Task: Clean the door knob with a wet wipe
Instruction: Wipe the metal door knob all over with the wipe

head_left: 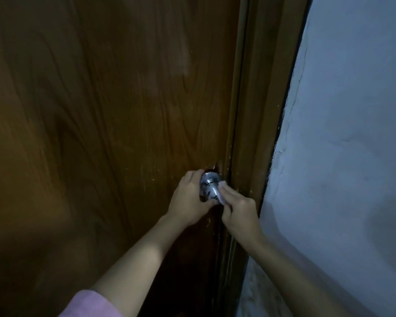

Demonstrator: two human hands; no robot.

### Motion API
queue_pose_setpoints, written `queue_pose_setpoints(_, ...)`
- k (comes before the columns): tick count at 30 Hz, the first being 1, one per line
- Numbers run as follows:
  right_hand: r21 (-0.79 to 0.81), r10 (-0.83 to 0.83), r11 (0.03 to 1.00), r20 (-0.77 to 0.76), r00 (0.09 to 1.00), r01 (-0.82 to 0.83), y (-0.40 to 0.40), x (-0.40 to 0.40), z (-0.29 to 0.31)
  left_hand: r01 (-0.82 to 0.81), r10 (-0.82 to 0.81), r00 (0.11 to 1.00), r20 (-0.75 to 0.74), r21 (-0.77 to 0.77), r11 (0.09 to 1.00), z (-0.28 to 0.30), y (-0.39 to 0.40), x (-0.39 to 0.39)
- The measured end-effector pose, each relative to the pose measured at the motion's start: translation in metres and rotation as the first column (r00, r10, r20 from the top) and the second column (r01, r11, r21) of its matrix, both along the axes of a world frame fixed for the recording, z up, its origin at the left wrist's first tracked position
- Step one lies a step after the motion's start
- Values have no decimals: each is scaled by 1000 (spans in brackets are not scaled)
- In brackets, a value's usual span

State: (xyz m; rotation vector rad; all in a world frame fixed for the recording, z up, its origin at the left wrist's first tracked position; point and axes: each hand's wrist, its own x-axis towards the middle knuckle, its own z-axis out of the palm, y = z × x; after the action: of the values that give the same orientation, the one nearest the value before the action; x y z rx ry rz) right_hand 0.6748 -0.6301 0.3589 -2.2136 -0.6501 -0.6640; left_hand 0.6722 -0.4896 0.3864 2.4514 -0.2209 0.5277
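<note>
1. Right at the middle of the view sits the round, polished silver metal door knob (pixel 209 186), mounted low on the brown wood-grain door (pixel 101 110), close to its closing edge. It looks hard, smooth and fixed to the door; I'd judge it slippery once wet, and likely to turn under a rub unless braced.
2. The small white wet wipe (pixel 221 195) lies against the knob's right side: soft, limp, light, best kept bunched under the fingertips so it doesn't slide off the curve.
3. The right hand (pixel 238 208) pinches that wipe and presses it onto the knob, fingers fairly straight along it.
4. The left hand (pixel 189 197) curls round the knob's left side, thumb below, steadying it.
5. Hard to read: the light is dim, the knob's far side and base plate are hidden behind the fingers, and most of the wipe is covered.
6. Outward: the brown wooden door frame (pixel 256 110) just beside, then the pale rough plaster wall (pixel 352 133); a pink sleeve (pixel 89 305) is cut off at the bottom edge.
</note>
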Motion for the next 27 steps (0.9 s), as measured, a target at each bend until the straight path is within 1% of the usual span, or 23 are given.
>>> queue_pose_setpoints(2, 8, -93, 996, -47, 995, 94, -2, 2, 4, -17, 17, 1000, -4, 7, 1000, 1, 0, 2)
queue_pose_setpoints(3, 30, -112, 993, -56, 992, 114, -3, 3, 7, -22, 22, 1000, -4, 12, 1000, 2, 1, 3)
queue_pose_setpoints(5, 68, -74, 995, -38, 997, 77, 2, 4, 14, -30, 30, 1000, 5, 36, 999, 1, 0, 4)
queue_pose_setpoints(8, 26, 20, 1000, -74, 997, -18, 10, 0, 13, -34, 34, 999, 8, 78, 996, -2, 0, 5)
queue_pose_setpoints(11, 84, -46, 995, -89, 995, 54, 6, 0, 8, -37, 35, 999, 19, 94, 995, -1, 2, 6)
queue_pose_setpoints(14, 38, -80, 996, -127, 989, 86, 7, 1, 7, -32, 30, 999, 29, 93, 995, 0, 2, 7)
queue_pose_setpoints(18, -7, -52, 999, -51, 997, 52, 21, 2, 1, -35, 31, 999, 44, 108, 994, 0, 3, 7)
queue_pose_setpoints(20, 52, -77, 996, -37, 996, 79, 20, 1, -5, -29, 25, 999, 41, 104, 994, 0, 3, 7)
queue_pose_setpoints(22, 114, -113, 985, -113, 987, 126, 18, -4, -7, -31, 28, 999, 34, 96, 995, 1, 3, 7)
queue_pose_setpoints(24, 108, -106, 986, -154, 982, 124, 18, -4, -10, -35, 32, 999, 32, 96, 995, 1, 2, 7)
queue_pose_setpoints(27, 52, -42, 998, -54, 998, 45, 19, 0, -9, -26, 24, 999, 30, 96, 995, 0, 4, 7)
